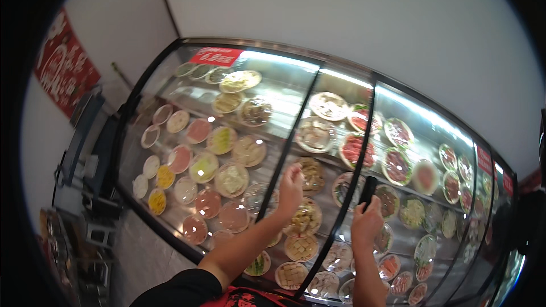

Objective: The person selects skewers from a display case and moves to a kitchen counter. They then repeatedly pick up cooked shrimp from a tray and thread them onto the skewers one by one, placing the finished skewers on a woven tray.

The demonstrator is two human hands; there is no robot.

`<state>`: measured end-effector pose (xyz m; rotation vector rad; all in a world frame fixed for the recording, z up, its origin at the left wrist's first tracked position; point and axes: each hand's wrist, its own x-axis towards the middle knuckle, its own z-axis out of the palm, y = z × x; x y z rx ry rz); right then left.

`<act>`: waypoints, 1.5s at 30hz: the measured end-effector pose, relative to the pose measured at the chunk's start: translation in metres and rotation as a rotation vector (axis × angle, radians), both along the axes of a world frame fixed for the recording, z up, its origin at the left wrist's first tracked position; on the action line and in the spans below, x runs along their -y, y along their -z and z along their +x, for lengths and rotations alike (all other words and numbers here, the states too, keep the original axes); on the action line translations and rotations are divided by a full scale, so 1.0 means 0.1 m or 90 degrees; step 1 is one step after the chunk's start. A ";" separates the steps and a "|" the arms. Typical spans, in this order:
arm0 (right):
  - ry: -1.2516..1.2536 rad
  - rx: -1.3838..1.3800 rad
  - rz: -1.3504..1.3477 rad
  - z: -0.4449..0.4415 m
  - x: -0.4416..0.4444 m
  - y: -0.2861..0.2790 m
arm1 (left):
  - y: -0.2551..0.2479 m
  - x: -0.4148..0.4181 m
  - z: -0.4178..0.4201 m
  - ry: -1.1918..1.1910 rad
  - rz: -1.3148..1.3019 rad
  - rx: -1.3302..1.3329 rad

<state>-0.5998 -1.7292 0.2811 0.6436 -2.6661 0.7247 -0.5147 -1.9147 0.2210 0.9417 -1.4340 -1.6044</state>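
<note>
A glass-fronted display cooler (254, 43) with black door frames fills the view, its shelves holding many film-wrapped plates of food. My left hand (291, 187) is raised in front of the middle section, beside a plate of brown food (313, 175); its fingers are curled, and whether they hold anything cannot be told. My right hand (367, 217) grips a black door handle (368, 192), right of a black door frame. Plates of red sliced meat (357, 149) sit above my right hand. Pale square pieces lie on a plate (291, 276) lower down.
At left stand a dark machine or rack (91, 136) and a cluttered shelf (72, 256) on a tiled floor (145, 243). A red poster (64, 68) hangs on the wall. Pink and yellow foods fill plates in the left section. Red price signs (217, 56) are in the cooler.
</note>
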 end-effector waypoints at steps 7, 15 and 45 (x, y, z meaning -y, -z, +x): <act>0.030 -0.036 0.072 0.34 0.53 0.07 | -0.28 -0.11 2.42 0.137 -0.110 0.075; -0.005 -0.179 0.188 0.59 1.46 0.46 | 0.06 0.54 5.13 0.003 -0.057 0.203; -1.604 0.379 0.038 13.41 7.30 0.33 | 0.81 1.64 12.40 -0.877 0.352 0.421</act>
